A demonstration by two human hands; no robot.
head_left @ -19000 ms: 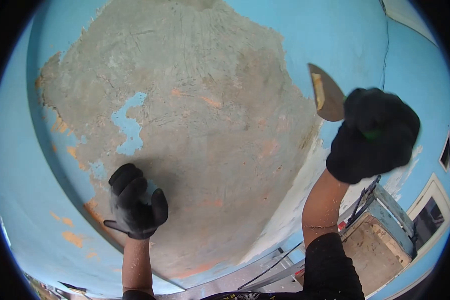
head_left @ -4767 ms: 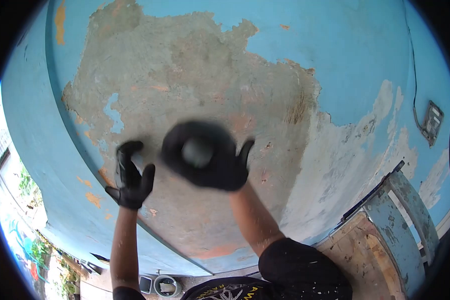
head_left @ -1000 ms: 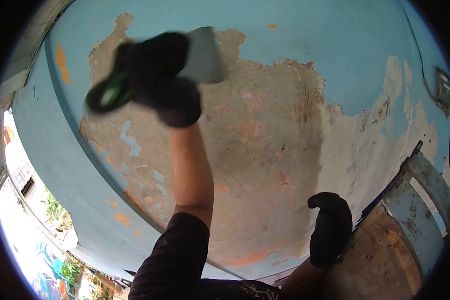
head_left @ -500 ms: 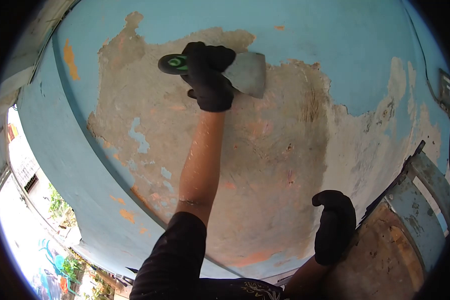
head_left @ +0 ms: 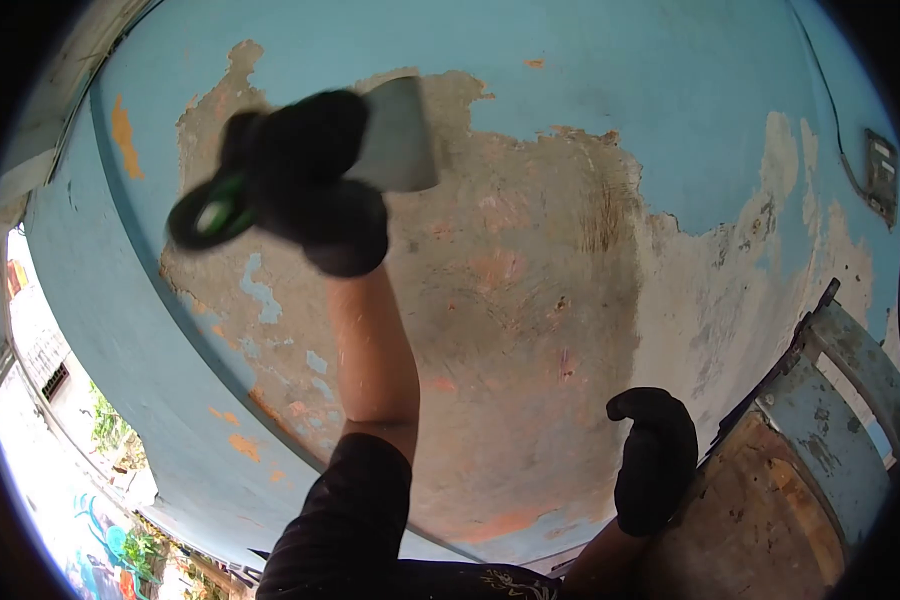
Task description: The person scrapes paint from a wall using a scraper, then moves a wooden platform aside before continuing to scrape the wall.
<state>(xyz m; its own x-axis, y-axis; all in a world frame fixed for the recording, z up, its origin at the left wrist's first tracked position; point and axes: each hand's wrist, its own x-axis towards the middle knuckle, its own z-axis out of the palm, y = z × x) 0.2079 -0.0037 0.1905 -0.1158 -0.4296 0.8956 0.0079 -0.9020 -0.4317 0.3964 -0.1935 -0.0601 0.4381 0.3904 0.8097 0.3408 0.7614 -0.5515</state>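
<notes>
Near the top L of the bare patch (head_left: 510,330), a scraper (head_left: 400,130) is gripped by the L hand (head_left: 310,180), which is black-gloved & blurred. Its blade (head_left: 410,155) is pointed R; whether the wall (head_left: 610,60) is touched by it can't be told. Of the two hands, the R hand (head_left: 660,460), also gloved, is held lower R w/ fingers bent; how far it's closed can't be made out. Along the top, the patch is edged by chipped blue paint (head_left: 730,140), w/ a whitish strip (head_left: 705,300) on the R. At btm R a worn chair (head_left: 830,440) is seen, w/ an elec. box (head_left: 880,175) mounted above.
</notes>
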